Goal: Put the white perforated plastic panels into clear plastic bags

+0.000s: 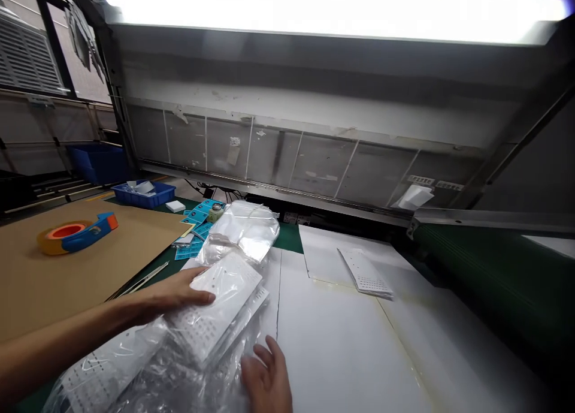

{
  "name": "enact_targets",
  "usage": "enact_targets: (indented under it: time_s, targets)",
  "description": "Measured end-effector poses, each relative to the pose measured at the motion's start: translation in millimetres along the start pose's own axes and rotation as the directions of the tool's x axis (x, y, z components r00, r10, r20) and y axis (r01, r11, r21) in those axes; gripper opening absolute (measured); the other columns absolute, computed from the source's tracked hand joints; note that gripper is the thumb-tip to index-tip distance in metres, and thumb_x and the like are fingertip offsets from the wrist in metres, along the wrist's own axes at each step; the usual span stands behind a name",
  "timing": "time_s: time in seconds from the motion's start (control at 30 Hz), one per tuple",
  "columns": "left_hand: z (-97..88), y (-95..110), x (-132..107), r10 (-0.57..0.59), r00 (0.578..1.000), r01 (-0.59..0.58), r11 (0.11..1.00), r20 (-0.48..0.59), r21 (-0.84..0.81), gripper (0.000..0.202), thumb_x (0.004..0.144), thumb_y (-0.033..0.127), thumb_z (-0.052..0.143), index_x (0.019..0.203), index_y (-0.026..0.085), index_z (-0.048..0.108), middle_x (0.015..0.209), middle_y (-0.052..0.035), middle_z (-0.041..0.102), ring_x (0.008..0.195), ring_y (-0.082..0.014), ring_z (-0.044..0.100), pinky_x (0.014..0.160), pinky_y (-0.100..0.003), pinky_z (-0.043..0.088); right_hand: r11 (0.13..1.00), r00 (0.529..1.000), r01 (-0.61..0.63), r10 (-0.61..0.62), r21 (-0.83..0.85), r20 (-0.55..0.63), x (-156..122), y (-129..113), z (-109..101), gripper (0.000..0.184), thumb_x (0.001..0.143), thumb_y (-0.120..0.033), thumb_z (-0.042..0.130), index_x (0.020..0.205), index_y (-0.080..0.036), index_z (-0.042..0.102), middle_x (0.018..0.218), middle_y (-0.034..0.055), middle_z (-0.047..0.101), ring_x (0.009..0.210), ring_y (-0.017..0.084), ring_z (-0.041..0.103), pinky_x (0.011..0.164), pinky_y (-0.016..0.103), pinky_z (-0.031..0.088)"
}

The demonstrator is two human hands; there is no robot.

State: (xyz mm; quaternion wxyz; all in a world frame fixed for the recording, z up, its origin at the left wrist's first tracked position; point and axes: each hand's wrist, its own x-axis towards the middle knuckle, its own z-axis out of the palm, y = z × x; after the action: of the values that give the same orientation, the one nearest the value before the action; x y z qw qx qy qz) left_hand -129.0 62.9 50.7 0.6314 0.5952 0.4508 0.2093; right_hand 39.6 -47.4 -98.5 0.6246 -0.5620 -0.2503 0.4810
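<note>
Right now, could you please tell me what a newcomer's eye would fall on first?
Probably the glaring light across the top. Next, the orange-and-blue tape dispenser on the brown board at left, then the shiny bagged white sheets in the left grip, lower centre-left.

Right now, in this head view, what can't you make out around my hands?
All in the head view:
Left hand: most fingertips, hidden behind the white marked sheets in clear plastic.
Right hand: wrist, cut off by the bottom edge.
Crumpled clear plastic: near end, cut off by the bottom edge.
Flat white stack: dark marks, too small to read.
</note>
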Motion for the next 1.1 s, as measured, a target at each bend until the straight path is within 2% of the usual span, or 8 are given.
enact_targets:
  time_s: [0.17,0.33,0.53,0.7,0.8,0.9,0.97,1.1]
  targets:
    - [-5.6,-25.1,18.6,0.022,0.986,0.007,0.984,-0.163,0.176,0.071,0.054,0.040,0.072,0.119,0.019,0.053,0.096,-0.0053,0.070,0.089,-0.0313,0.063,0.072,-0.034,0.051,0.994,0.990,-0.087,0.078,0.073,0.121,11.9,-18.3,19.9,0.081,0.061,-0.045,0.071,0.127,-0.014,0.035,0.116,0.0149,0.059,0.098,0.028,0.059,0.073,0.037,0.049]
    - [3.8,-17.0,16.5,-0.013,0.998,0.028,0.960,-0.056,0.278,0.060,0.059,0.039,0.070,0.114,0.019,0.057,0.095,-0.0045,0.069,0.092,-0.0304,0.061,0.076,-0.035,0.048,0.951,0.967,-0.209,0.165,0.228,0.197,12.8,-39.5,30.7,0.061,0.067,-0.041,0.068,0.118,-0.016,0.046,0.110,0.0091,0.064,0.094,0.025,0.062,0.069,0.032,0.050]
    - [33.4,-7.6,13.2,-0.076,0.997,0.079,0.983,-0.028,0.168,0.073,0.063,0.040,0.071,0.127,0.017,0.044,0.121,-0.0138,0.053,0.098,-0.0262,0.058,0.074,-0.031,0.047,0.981,0.987,-0.125,0.108,0.145,0.122,21.0,-51.3,0.0,0.066,0.067,-0.043,0.071,0.121,-0.013,0.047,0.105,0.0107,0.067,0.091,0.025,0.064,0.080,0.036,0.050]
    - [35.0,-11.8,20.1,-0.076,0.997,0.076,0.997,0.030,0.014,0.068,0.068,0.046,0.067,0.123,0.013,0.046,0.116,-0.0162,0.054,0.100,-0.0273,0.056,0.073,-0.034,0.048,0.980,0.979,-0.175,0.164,0.091,0.124,31.5,-65.8,-23.9,0.083,0.059,-0.043,0.077,0.128,-0.014,0.041,0.095,0.0087,0.070,0.085,0.028,0.066,0.077,0.040,0.051]
    - [22.4,-26.0,2.1,-0.021,0.991,0.018,1.000,-0.130,-0.025,0.051,0.073,0.046,0.060,0.111,0.013,0.053,0.107,-0.0135,0.059,0.092,-0.0249,0.059,0.074,-0.034,0.048,0.970,0.968,-0.241,0.238,0.037,0.076,36.1,-73.0,-34.5,0.084,0.056,-0.042,0.079,0.127,-0.014,0.044,0.092,0.0070,0.071,0.086,0.027,0.065,0.078,0.039,0.050]
    - [17.0,-54.5,-26.5,-0.188,0.934,0.162,0.981,-0.304,-0.111,0.044,0.075,0.048,0.055,0.101,0.013,0.056,0.101,-0.0134,0.060,0.088,-0.0252,0.059,0.069,-0.034,0.048,0.944,0.941,-0.328,0.323,0.040,0.097,35.6,-78.7,-41.4,0.080,0.059,-0.041,0.077,0.129,-0.019,0.045,0.093,0.0047,0.071,0.085,0.027,0.065,0.078,0.038,0.051]
    - [19.8,-73.8,-38.9,-0.303,0.876,0.257,0.952,-0.375,-0.168,0.049,0.073,0.050,0.055,0.106,0.013,0.054,0.104,-0.0139,0.060,0.092,-0.0275,0.058,0.072,-0.036,0.048,0.922,0.915,-0.380,0.363,0.073,0.177,32.5,-81.6,-42.7,0.075,0.064,-0.041,0.073,0.130,-0.022,0.044,0.094,0.0049,0.071,0.086,0.028,0.065,0.077,0.040,0.051]
    - [27.0,-93.0,-36.8,-0.251,0.834,0.152,0.961,-0.491,-0.232,0.062,0.069,0.046,0.059,0.121,0.014,0.046,0.125,-0.0146,0.052,0.110,-0.0292,0.052,0.087,-0.037,0.045,0.900,0.872,-0.425,0.376,0.101,0.313,28.0,-80.0,-40.8,0.076,0.063,-0.037,0.073,0.130,-0.019,0.043,0.098,0.0096,0.070,0.088,0.031,0.065,0.077,0.043,0.050]
